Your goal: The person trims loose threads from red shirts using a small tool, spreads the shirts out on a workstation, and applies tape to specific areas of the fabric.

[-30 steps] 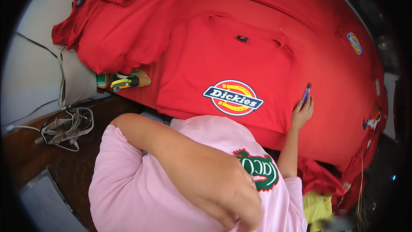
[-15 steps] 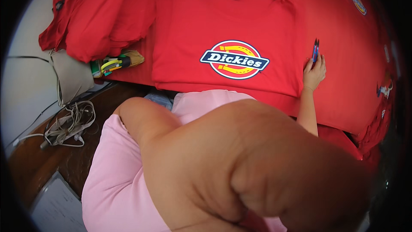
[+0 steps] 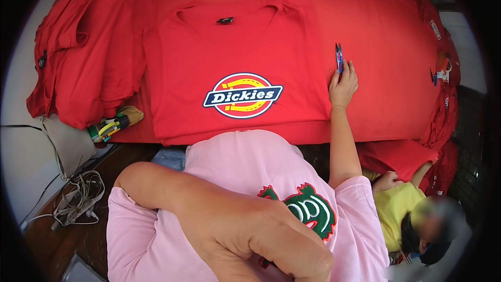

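Observation:
A red T-shirt (image 3: 240, 52) lies folded in front of me, its printed oval badge (image 3: 243, 95) facing up and its neckline away from me. Just beyond its right edge, my right hand (image 3: 344, 84) rests on the red cloth, closed round small blue thread snips (image 3: 339, 58) whose dark blades point away. Raised close to the camera, my left hand (image 3: 282, 243) crosses my pink shirt. Its fingers are curled, the tips are out of sight, and anything in them is hidden.
A heap of red garments (image 3: 88, 47) is at the left, with a yellow-green tool (image 3: 109, 127) under its edge. Tangled cables (image 3: 81, 198) lie at lower left. More red garments (image 3: 443, 125) hang at the right. A person in yellow (image 3: 396, 209) sits at lower right.
The view has shifted, so the shirt sits lower and further left. My left arm and hand now cover less of the picture. The person in yellow has come into view.

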Motion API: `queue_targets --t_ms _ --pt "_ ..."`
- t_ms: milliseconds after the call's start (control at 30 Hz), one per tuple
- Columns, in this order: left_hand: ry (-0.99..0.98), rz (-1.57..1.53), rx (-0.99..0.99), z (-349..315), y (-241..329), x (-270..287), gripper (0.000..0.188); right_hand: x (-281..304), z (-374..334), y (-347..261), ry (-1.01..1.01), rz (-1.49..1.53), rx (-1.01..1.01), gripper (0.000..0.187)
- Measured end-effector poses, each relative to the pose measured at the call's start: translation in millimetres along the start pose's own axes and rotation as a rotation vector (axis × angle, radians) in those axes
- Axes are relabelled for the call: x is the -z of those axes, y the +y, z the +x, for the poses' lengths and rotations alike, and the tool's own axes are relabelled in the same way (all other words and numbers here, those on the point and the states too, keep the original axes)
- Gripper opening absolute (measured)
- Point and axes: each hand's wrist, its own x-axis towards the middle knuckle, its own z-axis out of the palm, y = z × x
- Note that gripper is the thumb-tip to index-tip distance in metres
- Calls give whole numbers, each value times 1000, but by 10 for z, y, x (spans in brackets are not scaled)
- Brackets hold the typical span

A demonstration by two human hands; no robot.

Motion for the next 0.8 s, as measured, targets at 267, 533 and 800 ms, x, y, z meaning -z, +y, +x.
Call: queue_targets --t_ms 267,533,800 --pt "-232 409 43 15 187 94 30 -37 33 -19 11 32 -25 40" --pt "-118 896 2 -768 659 -63 13 610 284 -345 104 580 -286 35" --pt "20 1333 -240 -1595 1280 -833 15 3450 736 -1644 203 1190 731 52"
